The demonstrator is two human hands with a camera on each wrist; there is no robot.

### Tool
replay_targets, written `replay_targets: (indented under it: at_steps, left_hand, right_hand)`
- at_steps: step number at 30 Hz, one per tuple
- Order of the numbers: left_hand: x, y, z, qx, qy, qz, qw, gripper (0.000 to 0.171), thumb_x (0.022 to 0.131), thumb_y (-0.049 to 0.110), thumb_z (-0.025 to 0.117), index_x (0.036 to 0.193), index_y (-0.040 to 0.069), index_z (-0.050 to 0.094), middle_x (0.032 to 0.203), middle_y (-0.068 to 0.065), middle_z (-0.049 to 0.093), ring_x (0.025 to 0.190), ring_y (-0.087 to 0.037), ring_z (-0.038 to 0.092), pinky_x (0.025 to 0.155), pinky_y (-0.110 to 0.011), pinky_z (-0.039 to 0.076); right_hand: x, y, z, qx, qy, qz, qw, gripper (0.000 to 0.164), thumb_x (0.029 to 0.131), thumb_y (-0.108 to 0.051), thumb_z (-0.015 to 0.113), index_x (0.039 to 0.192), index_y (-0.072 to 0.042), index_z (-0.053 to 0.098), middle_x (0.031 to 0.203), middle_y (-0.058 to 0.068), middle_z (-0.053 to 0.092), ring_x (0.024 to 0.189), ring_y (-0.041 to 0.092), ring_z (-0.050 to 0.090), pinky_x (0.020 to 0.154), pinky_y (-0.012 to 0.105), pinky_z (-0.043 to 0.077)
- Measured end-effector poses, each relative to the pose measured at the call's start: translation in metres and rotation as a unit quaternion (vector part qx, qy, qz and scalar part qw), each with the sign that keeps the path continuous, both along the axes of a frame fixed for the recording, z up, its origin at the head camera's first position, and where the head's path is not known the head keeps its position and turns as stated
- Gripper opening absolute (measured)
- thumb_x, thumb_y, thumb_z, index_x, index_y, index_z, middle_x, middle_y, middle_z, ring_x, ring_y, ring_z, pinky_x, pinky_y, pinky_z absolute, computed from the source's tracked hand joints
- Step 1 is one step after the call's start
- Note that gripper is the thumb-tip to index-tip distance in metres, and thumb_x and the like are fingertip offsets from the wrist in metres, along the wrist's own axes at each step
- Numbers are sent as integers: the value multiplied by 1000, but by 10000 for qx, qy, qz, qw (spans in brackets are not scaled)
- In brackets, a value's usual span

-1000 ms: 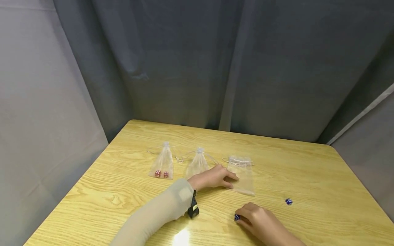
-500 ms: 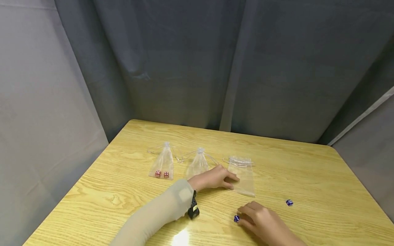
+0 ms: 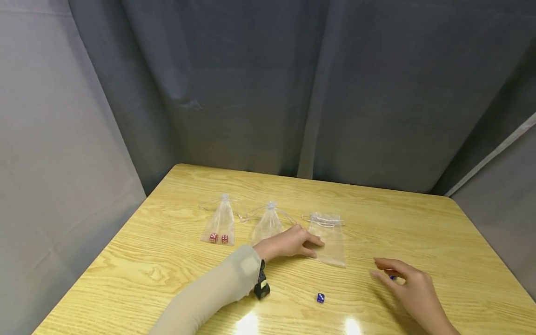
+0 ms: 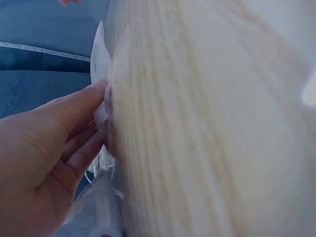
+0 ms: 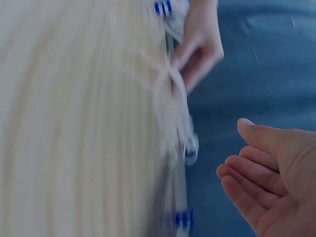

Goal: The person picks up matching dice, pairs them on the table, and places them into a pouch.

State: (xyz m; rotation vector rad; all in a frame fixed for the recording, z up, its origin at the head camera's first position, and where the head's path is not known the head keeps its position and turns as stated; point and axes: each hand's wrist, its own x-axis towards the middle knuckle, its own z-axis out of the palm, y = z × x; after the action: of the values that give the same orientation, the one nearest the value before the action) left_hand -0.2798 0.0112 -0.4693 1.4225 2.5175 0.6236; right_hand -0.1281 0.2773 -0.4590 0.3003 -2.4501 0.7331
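Note:
In the head view my left hand [image 3: 289, 243] rests on the left side of a flat sheer drawstring bag [image 3: 332, 244], thumb and forefinger apart. Its fingertips touch the thin fabric [image 4: 101, 64] in the left wrist view. My right hand [image 3: 412, 284] is above the table at the right, fingers parted and holding nothing. Just under its fingers a blue die [image 3: 392, 278] is partly hidden. A second blue die [image 3: 320, 298] lies on the wood in front of the bag. The right wrist view shows the right hand [image 5: 266, 173] with loosely bent fingers.
Two sheer bags with gathered necks lie to the left. The leftmost bag [image 3: 224, 218] contains two red dice [image 3: 213, 238]; the middle bag [image 3: 268, 225] is partly covered by my left hand. Grey curtains [image 3: 243, 93] stand behind the wooden table [image 3: 138, 270].
My right hand has let go of the blue die near the front and moved right, over to the other blue die. My left hand has stayed on the bag.

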Motion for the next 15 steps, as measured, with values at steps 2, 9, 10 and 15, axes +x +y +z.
replay_targets:
  at_steps: [2, 9, 10, 15]
  left_hand:
    - [0, 0, 0, -6, 18, -2, 10000, 38, 92, 28, 68, 129, 19, 65, 136, -5, 62, 123, -11, 61, 104, -15, 47]
    - [0, 0, 1, -3, 8, 16, 10000, 38, 92, 28, 68, 129, 19, 65, 136, -5, 62, 123, -11, 61, 104, -16, 47]
    - [0, 0, 1, -3, -2, 19, 10000, 38, 92, 28, 68, 129, 19, 65, 136, -5, 61, 123, -12, 61, 104, -16, 47]
    - [1, 0, 1, 24, -65, -14, 10000, 39, 92, 28, 68, 130, 19, 64, 137, -5, 60, 126, -12, 60, 106, -17, 46]
  right_hand:
    - [1, 15, -1, -103, -114, -232, 9996, 29, 72, -6, 84, 100, -8, 76, 90, 12, 77, 76, -17, 60, 66, -2, 46]
    - [0, 43, -7, 22, -500, -584, 9970, 30, 75, -14, 84, 103, -6, 75, 91, 16, 76, 75, -19, 59, 61, 0, 47]
    - [-1, 44, -8, 132, -537, -577, 9968, 31, 74, -14, 84, 103, -5, 75, 90, 16, 76, 73, -12, 63, 60, 4, 50]
    - [-5, 46, -10, 740, -1117, -483, 9898, 33, 73, -13, 84, 101, 1, 73, 85, 13, 75, 67, 20, 70, 56, 27, 58]
